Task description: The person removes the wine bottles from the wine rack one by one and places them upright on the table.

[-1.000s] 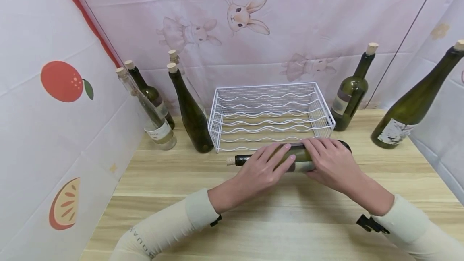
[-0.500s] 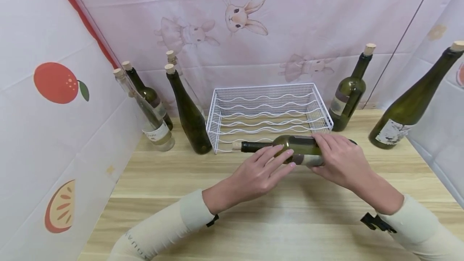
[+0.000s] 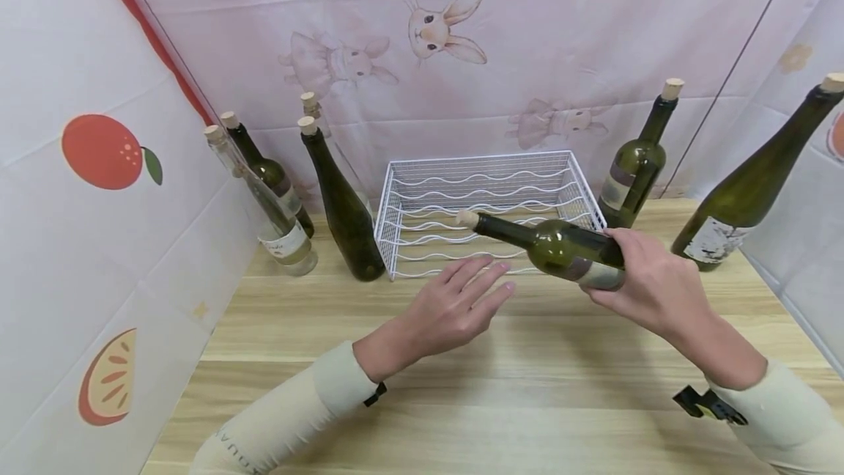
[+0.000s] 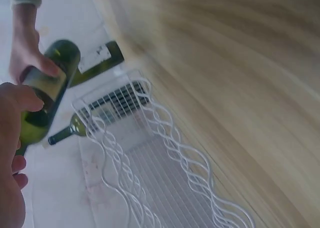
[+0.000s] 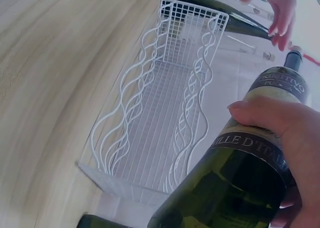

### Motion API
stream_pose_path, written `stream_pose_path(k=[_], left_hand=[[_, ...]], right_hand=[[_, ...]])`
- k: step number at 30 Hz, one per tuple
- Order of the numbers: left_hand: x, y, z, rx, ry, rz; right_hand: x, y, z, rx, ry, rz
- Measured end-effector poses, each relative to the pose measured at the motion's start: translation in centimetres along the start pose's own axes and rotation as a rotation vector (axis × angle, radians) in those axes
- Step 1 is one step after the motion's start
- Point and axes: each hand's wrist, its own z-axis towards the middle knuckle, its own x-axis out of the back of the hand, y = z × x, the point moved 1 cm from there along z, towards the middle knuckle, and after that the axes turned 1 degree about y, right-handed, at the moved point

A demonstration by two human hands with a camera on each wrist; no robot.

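My right hand grips the body of a green wine bottle near its base. The bottle is held above the front of a white wire wine rack, tilted, with its corked neck to the left and raised. In the right wrist view my thumb lies across the label of the wine bottle. My left hand, fingers extended and apart from the bottle, hovers before the rack's front edge. The rack's wavy wire rows hold no bottle.
Left of the rack stand several corked bottles, among them a dark green bottle and a clear bottle. On the right are a labelled green bottle and a taller green bottle. A patterned cloth hangs behind.
The wine bottle has risen from the rack's front edge, its neck tilting up toward the rack. My left hand has come off the bottle; the right hand has shifted right, still gripping it.
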Motion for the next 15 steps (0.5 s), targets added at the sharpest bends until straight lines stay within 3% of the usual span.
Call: stream_pose_path(k=[10, 15], left_hand=[[-0.6, -2.5, -1.2, 0.107, -0.084, 0.041], [-0.9, -3.7, -1.6, 0.151, -0.050, 0.049]], right_hand=[[0.5, 1.4, -0.3, -0.213, -0.061, 0.064], [0.5, 2.3, -0.4, -0.276, -0.068, 0.103]])
